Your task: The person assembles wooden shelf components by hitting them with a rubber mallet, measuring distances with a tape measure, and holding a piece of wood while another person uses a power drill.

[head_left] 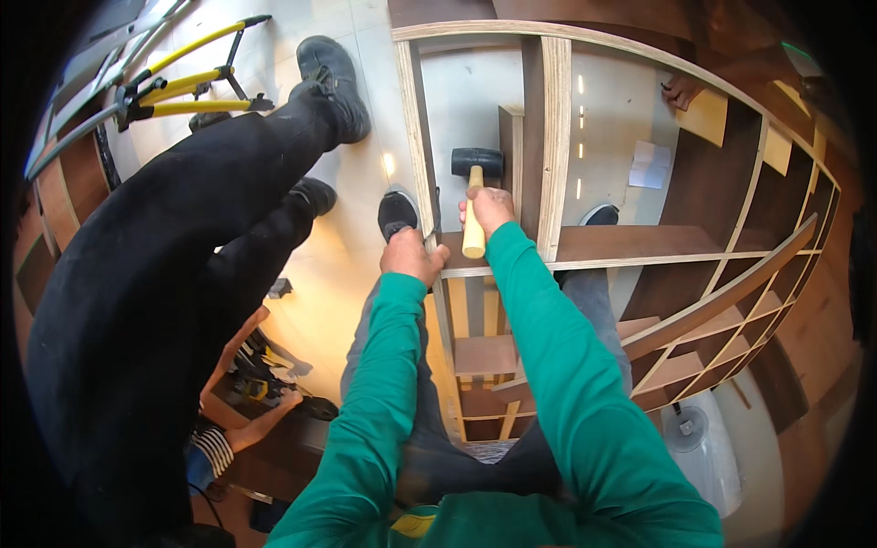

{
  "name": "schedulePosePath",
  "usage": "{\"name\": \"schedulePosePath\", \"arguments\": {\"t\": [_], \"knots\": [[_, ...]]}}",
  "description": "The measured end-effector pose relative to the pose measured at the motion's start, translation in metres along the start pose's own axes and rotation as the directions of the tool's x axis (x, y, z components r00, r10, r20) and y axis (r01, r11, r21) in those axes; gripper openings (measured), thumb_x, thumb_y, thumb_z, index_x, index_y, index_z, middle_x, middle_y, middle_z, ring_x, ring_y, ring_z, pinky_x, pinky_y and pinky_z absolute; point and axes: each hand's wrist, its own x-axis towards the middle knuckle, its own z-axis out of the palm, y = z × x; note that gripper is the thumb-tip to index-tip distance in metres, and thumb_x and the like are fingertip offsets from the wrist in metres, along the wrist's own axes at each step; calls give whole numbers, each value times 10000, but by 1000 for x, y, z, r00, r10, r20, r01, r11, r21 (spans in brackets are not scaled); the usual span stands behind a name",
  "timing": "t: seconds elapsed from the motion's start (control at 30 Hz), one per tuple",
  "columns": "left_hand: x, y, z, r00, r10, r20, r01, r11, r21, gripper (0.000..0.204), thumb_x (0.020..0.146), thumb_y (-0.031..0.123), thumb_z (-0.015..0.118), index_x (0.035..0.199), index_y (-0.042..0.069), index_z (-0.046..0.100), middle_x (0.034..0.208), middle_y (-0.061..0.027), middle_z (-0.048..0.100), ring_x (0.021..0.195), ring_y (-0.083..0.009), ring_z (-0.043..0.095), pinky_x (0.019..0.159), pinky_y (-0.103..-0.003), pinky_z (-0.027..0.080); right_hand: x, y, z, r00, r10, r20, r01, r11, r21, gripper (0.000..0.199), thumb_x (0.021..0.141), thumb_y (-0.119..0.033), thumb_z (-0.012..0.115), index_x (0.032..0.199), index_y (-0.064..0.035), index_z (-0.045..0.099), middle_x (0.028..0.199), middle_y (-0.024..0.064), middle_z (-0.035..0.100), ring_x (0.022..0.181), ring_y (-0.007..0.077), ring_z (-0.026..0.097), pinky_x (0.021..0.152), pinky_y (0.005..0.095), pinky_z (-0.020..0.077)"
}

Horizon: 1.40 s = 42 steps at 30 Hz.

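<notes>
Gripping mallet (476, 177) in right hand (491, 208), handle (473, 233) pointing toward wearer (498, 525), head (478, 163) crosswise, left hand (413, 255) clasping shelf frame (630, 242)

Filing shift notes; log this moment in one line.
right hand: holds black-headed mallet by handle | left hand: on wooden frame

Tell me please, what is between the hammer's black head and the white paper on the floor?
In the head view, rightward from the hammer: a short board, a thick long board, then floor.
</notes>
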Motion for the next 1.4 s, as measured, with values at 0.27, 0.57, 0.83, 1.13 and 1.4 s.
{"name": "schedulePosePath", "arguments": {"t": [0.27,0.57,0.83,1.13,1.4], "knots": [[-2,5,-8,1000,-23,-5,23,1000,-13,435,764,371,827,973,-6,764,949,-237,741,912,-426,724,839,-496,584,-11,-4,-5,997,-61,-37,63,997,43,245,922,-125,643,1080,62,636,797,136,679,564,200,630,505,361,535],[1,-12,4,999,27,-31,-28,999,-36,453,785,387,813,937,-33,737,889,-274,727,874,-448,717,804,-503,579,-81,4,12,991,-36,130,37,999,-5,224,937,-79,577,1113,46,636,771,124,668,531,186,614,483,356,532],[7,-10,8,997,36,-61,-35,999,18,517,759,452,797,872,-45,714,889,-293,718,872,-475,703,799,-524,572,-46,5,-8,997,-67,38,70,995,-75,211,947,-115,602,1069,52,641,791,134,691,571,199,660,537,356,553],[15,-16,4,997,80,11,-80,997,19,561,756,503,817,902,-35,748,882,-281,731,888,-453,713,827,-502,573,-137,-26,-67,952,-113,285,208,921,-330,276,1017,-180,569,1215,11,587,825,50,646,569,137,615,535,324,531],[5,-1,-46,998,-50,-30,26,836,-548,559,913,523,731,758,-14,705,714,-69,661,634,-147,592,620,-299,468,-253,-13,-124,906,-246,344,324,927,-190,578,990,-205,711,1461,9,454,859,47,610,583,98,587,541,265,488]]}}
